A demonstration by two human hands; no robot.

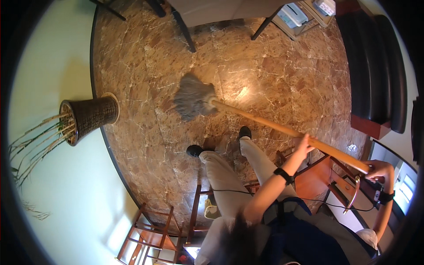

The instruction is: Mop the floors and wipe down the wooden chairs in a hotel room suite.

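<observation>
A mop (265,123) with a long wooden handle slants across the view. Its grey stringy head lies spread on the brown floor in front of my feet, slightly blurred. Partway up the handle, my left hand (304,145) is closed around the wood. At the handle's upper end on the right, my right hand (379,170) grips it with bent fingers. Both wrists wear black bands, and a thin dark cable runs to the right one.
Against the left wall stands a dark woven planter (92,117) with bare stems. A covered table (216,11) and a shelf (289,26) are at the far side. A black padded bench (373,70) lines the right. Wooden chairs (152,236) (314,176) stand near my legs.
</observation>
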